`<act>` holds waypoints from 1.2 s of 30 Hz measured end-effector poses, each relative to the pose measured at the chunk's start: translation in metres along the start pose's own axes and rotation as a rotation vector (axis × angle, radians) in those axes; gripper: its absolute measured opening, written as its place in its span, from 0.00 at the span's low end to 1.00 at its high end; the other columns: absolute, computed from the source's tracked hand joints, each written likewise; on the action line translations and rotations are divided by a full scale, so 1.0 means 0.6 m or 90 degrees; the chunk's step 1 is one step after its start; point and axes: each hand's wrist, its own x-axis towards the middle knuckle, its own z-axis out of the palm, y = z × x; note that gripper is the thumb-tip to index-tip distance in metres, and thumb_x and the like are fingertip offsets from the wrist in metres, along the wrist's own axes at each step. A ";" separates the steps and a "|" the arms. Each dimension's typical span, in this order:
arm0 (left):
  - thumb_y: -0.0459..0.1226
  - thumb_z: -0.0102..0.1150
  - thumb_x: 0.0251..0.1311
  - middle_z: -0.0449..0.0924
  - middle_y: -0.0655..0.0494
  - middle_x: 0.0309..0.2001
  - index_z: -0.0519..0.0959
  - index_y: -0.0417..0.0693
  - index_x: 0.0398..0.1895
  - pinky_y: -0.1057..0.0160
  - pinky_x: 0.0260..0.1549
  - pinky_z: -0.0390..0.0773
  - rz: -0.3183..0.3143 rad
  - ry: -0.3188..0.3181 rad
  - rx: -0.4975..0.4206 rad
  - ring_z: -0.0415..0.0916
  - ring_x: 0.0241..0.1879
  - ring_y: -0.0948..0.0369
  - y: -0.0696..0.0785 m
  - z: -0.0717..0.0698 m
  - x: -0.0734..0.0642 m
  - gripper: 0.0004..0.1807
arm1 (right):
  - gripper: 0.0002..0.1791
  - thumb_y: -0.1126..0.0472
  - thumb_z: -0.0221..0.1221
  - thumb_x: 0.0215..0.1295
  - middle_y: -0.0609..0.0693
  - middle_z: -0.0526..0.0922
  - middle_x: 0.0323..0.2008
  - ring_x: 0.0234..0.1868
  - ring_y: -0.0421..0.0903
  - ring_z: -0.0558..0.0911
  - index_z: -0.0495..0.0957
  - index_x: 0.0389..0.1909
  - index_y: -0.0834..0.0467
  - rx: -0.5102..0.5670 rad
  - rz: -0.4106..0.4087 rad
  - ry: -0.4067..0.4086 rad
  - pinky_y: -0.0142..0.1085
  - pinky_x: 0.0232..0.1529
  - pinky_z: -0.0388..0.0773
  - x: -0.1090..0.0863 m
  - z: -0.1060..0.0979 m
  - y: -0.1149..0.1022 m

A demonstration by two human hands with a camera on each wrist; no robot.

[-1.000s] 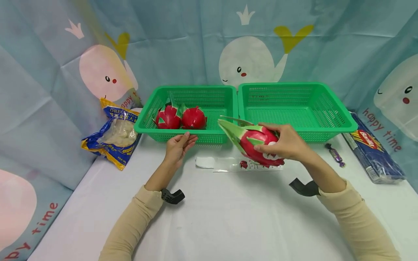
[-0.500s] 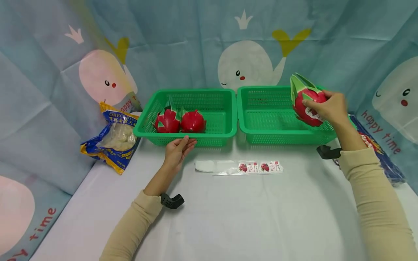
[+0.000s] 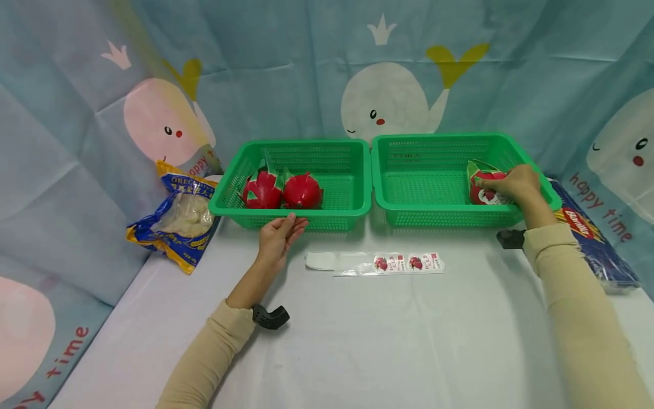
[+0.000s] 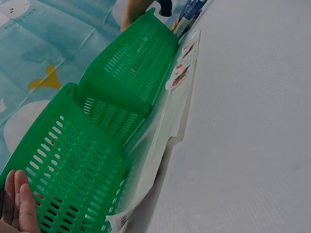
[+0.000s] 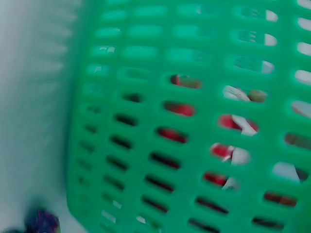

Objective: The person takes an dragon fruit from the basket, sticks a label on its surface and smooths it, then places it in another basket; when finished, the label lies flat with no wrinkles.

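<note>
My right hand (image 3: pixel 521 184) grips a dragon fruit (image 3: pixel 477 196) low at the right end of the right green basket (image 3: pixel 434 209). This fruit is red with green leaves and bears a round white sticker. Through the basket's slots, the right wrist view shows blurred red bits of the dragon fruit (image 5: pixel 177 108). My left hand (image 3: pixel 275 238) touches the front of the left green basket (image 3: pixel 337 213), thumb up at the rim. In the left wrist view its straight fingers (image 4: pixel 27 208) lie against the outer wall. Two dragon fruits (image 3: pixel 263 190) sit side by side in that basket.
A strip of dragon fruit stickers (image 3: pixel 390 263) lies on the white table before the baskets. At the left is a blue and yellow pasta bag (image 3: pixel 184 218), at the right a blue Barilla pack (image 3: pixel 595 244). A patterned curtain (image 3: pixel 306 85) hangs behind.
My right hand has carried the stickered dragon fruit from above the sticker strip to the right, then down into the right basket. The left hand has stayed at its basket's rim.
</note>
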 end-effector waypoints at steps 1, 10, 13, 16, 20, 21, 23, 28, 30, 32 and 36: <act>0.36 0.53 0.61 0.85 0.53 0.30 0.79 0.42 0.34 0.68 0.37 0.80 -0.003 0.000 0.001 0.84 0.33 0.61 0.001 0.000 -0.001 0.07 | 0.31 0.37 0.61 0.49 0.48 0.63 0.09 0.14 0.46 0.67 0.63 0.17 0.60 -0.009 0.000 -0.007 0.37 0.16 0.66 0.001 0.002 -0.002; 0.37 0.53 0.62 0.85 0.52 0.31 0.77 0.39 0.36 0.67 0.38 0.80 -0.018 -0.014 0.001 0.84 0.34 0.61 0.009 -0.001 -0.002 0.08 | 0.30 0.39 0.58 0.54 0.47 0.58 0.11 0.15 0.44 0.62 0.59 0.15 0.59 -0.044 -0.057 -0.024 0.36 0.17 0.61 -0.007 0.007 -0.005; 0.37 0.53 0.62 0.85 0.53 0.32 0.77 0.40 0.35 0.67 0.39 0.79 -0.026 -0.025 0.006 0.84 0.34 0.61 0.012 -0.002 -0.002 0.08 | 0.29 0.42 0.58 0.56 0.49 0.59 0.12 0.16 0.46 0.62 0.59 0.17 0.61 -0.069 -0.098 -0.002 0.37 0.17 0.61 -0.013 0.007 -0.004; 0.39 0.51 0.63 0.85 0.53 0.32 0.77 0.40 0.37 0.67 0.40 0.79 -0.044 -0.044 0.022 0.83 0.35 0.62 0.015 -0.004 -0.004 0.10 | 0.27 0.44 0.56 0.60 0.62 0.71 0.23 0.23 0.58 0.69 0.68 0.31 0.68 -0.070 -0.133 0.022 0.46 0.24 0.70 -0.026 0.005 -0.009; 0.42 0.50 0.65 0.85 0.54 0.32 0.78 0.39 0.38 0.68 0.38 0.80 -0.097 -0.100 0.077 0.83 0.35 0.62 0.027 -0.001 -0.015 0.14 | 0.34 0.47 0.50 0.66 0.75 0.69 0.53 0.49 0.68 0.70 0.62 0.61 0.72 0.016 -0.200 0.094 0.58 0.51 0.67 -0.069 0.003 -0.023; 0.42 0.50 0.65 0.85 0.54 0.33 0.79 0.39 0.39 0.68 0.38 0.80 -0.103 -0.122 0.103 0.83 0.35 0.62 0.033 0.002 -0.018 0.15 | 0.34 0.48 0.49 0.67 0.73 0.67 0.57 0.53 0.62 0.71 0.61 0.63 0.71 0.041 -0.224 0.114 0.54 0.54 0.67 -0.085 0.004 -0.025; 0.42 0.50 0.65 0.85 0.55 0.33 0.79 0.35 0.42 0.67 0.38 0.80 -0.078 -0.173 0.174 0.83 0.35 0.62 0.047 0.010 -0.015 0.17 | 0.27 0.50 0.51 0.66 0.64 0.78 0.49 0.46 0.43 0.78 0.71 0.57 0.65 0.079 -0.272 0.144 0.39 0.48 0.73 -0.118 0.007 -0.023; 0.38 0.56 0.61 0.84 0.52 0.40 0.75 0.30 0.49 0.65 0.42 0.80 0.158 -0.235 0.469 0.82 0.39 0.61 0.117 0.012 0.049 0.19 | 0.11 0.56 0.54 0.66 0.36 0.83 0.29 0.28 0.24 0.78 0.80 0.42 0.57 0.206 -0.358 -0.039 0.20 0.28 0.74 -0.179 0.027 0.004; 0.36 0.59 0.58 0.81 0.46 0.47 0.74 0.33 0.52 0.61 0.46 0.78 0.226 -0.234 0.639 0.80 0.45 0.56 0.147 0.003 0.088 0.20 | 0.09 0.60 0.51 0.68 0.35 0.84 0.30 0.32 0.29 0.82 0.80 0.41 0.52 0.311 -0.346 -0.184 0.23 0.33 0.78 -0.185 0.041 0.019; 0.34 0.62 0.54 0.76 0.42 0.54 0.72 0.37 0.56 0.56 0.51 0.75 0.252 -0.249 0.823 0.75 0.52 0.51 0.168 -0.007 0.123 0.25 | 0.12 0.62 0.46 0.70 0.38 0.85 0.34 0.37 0.34 0.84 0.79 0.41 0.49 0.441 -0.301 -0.309 0.26 0.38 0.80 -0.183 0.054 0.032; 0.30 0.65 0.50 0.65 0.38 0.63 0.60 0.40 0.66 0.46 0.56 0.68 0.188 -0.349 1.050 0.65 0.59 0.43 0.186 -0.017 0.172 0.39 | 0.17 0.64 0.39 0.73 0.50 0.85 0.42 0.44 0.42 0.83 0.78 0.46 0.56 0.734 -0.206 -0.446 0.29 0.44 0.78 -0.171 0.073 0.052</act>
